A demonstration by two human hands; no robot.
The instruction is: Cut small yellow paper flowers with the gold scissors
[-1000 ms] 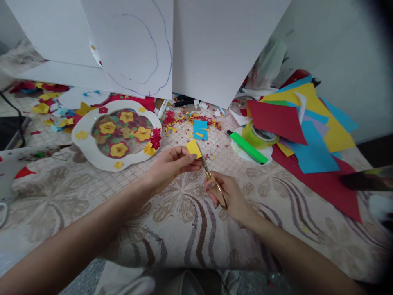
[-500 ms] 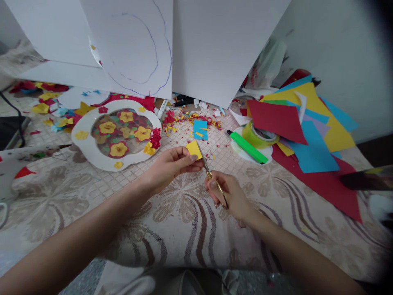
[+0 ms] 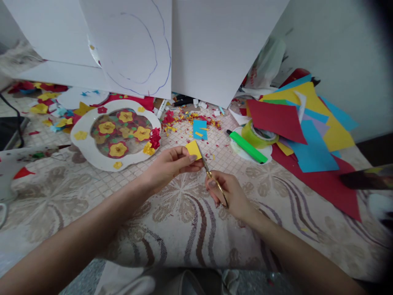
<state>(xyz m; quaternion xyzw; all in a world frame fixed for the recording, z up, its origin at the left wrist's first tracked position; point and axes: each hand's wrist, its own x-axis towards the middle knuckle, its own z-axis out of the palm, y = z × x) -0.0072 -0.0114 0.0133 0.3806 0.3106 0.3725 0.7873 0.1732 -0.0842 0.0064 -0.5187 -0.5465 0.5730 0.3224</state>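
From the head view, the patterned rug (image 3: 172,221) lies bare around and below the hands, while clutter hems the work in on three sides: white boards (image 3: 215,45) lean along the far edge, a flower-filled white frame (image 3: 89,149) sits to the left, and a green highlighter (image 3: 247,146), a tape roll (image 3: 258,135) and a heap of coloured paper sheets (image 3: 307,135) crowd the right. The left hand (image 3: 170,166) pinches a small yellow paper square (image 3: 193,148) between thumb and fingers, raised just above the rug at centre. The right hand (image 3: 229,194) is curled through the handles of gold scissors (image 3: 211,176), whose blades meet the square's right edge; they look nearly closed, though it is hard to tell.
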